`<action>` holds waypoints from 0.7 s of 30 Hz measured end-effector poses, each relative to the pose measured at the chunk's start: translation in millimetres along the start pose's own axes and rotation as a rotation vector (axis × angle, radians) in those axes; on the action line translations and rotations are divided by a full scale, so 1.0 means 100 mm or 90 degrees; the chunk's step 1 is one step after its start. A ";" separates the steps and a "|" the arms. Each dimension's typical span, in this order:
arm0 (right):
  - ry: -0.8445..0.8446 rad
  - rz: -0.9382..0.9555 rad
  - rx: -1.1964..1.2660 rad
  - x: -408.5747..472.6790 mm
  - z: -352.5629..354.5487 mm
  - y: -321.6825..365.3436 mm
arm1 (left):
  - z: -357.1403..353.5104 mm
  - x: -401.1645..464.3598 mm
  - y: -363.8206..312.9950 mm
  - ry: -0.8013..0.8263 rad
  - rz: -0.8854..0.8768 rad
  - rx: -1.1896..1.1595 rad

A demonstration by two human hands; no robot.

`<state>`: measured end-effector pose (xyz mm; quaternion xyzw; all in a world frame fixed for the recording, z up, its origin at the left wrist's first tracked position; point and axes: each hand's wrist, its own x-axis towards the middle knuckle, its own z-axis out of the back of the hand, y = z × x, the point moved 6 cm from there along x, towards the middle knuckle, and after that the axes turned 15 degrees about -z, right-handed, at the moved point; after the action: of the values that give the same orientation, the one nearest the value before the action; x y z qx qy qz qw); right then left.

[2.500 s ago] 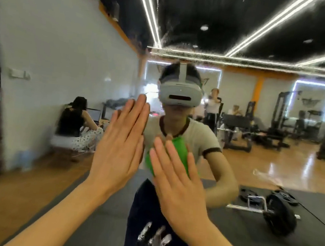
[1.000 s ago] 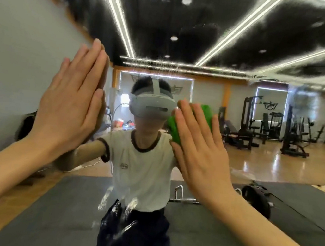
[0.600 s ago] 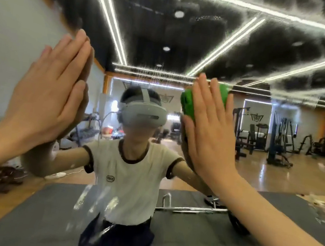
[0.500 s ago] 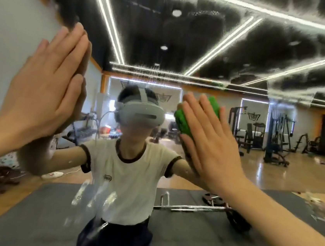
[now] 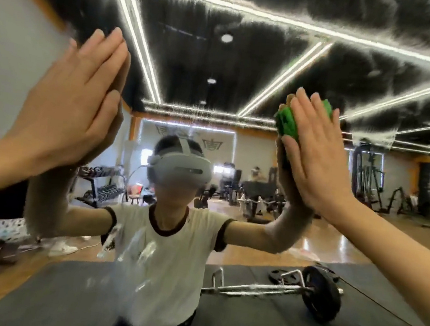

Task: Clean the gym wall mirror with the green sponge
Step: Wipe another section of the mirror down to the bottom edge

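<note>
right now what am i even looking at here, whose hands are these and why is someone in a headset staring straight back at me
The one picture comes from a camera worn on a person's head. That person stands facing a gym wall mirror, so the figure in the headset is their own reflection. The two big hands in front are theirs. The left hand lies flat on the glass with straight fingers and holds nothing. The right hand presses a green sponge against the mirror with straight fingers, high up. Foamy streaks cover the upper glass. The barbell on the dark mat and the machines behind are reflections too.

White tee [image 5: 168,259], dark trim; grey headset [image 5: 180,173].
</note>
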<state>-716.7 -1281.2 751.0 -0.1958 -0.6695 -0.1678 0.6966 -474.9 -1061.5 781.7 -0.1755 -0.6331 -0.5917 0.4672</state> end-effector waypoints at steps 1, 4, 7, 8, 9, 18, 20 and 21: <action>-0.004 -0.041 -0.023 0.16 -0.01 -0.03 | 0.01 0.08 -0.07 0.002 -0.017 0.022; -0.025 -0.175 -0.010 0.82 -0.02 0.00 | 0.06 0.43 -0.51 -0.033 -0.023 0.031; -0.031 -0.199 -0.004 0.58 -0.09 0.14 | -0.13 0.81 -1.00 -0.063 -0.022 -0.006; -0.030 -0.164 0.005 0.34 -0.09 0.20 | -0.22 0.91 -1.11 -0.063 -0.020 -0.013; -0.019 -0.122 0.007 0.07 -0.08 0.25 | -0.29 0.99 -1.21 -0.068 -0.020 -0.013; -0.023 -0.133 -0.049 1.00 0.00 -0.22 | -0.69 1.27 -1.46 -0.068 0.047 0.014; -0.047 -0.131 -0.036 0.85 -0.01 -0.25 | -0.70 1.28 -1.46 -0.075 0.050 0.054; -0.054 -0.120 -0.019 0.59 0.00 -0.25 | -0.71 1.27 -1.47 -0.074 0.048 0.074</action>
<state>-726.8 -1301.4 811.7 -0.1492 -0.7115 -0.2345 0.6454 -625.0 -1202.9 787.6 -0.2059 -0.6856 -0.5247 0.4608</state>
